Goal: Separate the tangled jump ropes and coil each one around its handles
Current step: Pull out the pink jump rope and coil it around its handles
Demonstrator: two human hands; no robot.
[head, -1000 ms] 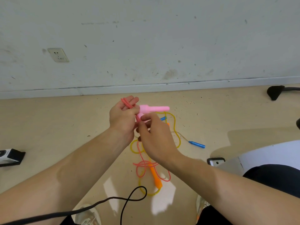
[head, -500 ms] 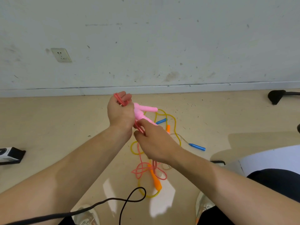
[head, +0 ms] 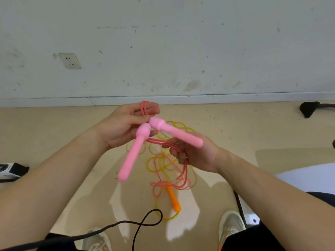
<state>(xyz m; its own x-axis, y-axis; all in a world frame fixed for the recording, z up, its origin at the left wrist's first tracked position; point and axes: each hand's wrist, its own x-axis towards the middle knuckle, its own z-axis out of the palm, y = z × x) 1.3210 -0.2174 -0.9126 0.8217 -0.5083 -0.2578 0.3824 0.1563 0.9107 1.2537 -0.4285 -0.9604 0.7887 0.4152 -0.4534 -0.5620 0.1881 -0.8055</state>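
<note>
The left hand [head: 125, 126] pinches the thick heads of the two pink handles [head: 144, 130] together, with a few turns of pink cord [head: 183, 171] looped over its fingertips. From that pinch the handles splay in a V. The upper handle [head: 178, 134] runs away to the right and lies across the top of the right hand [head: 197, 155]. The lower handle [head: 133, 153] slants down and back toward the person, its free end in the air.

The right hand sits just beside and slightly below the left. Its fingers are curled round several strands of the cord, which stretch from the handle heads into that grip. From the right hand the cord drops straight down to the floor [head: 54, 142], well below both hands. There its slack lies in loose loops over the yellow rope [head: 154, 166] and across the orange handle [head: 173, 201].

The next move seems to turn on two things. The handles' long axes point apart, so they would need to be brought side by side to make a core for winding. The free cord also lies below and nearer the right hand, so that hand is the better placed to draw it up and wrap it. The slack crossing the yellow rope could snag as it lifts.
</note>
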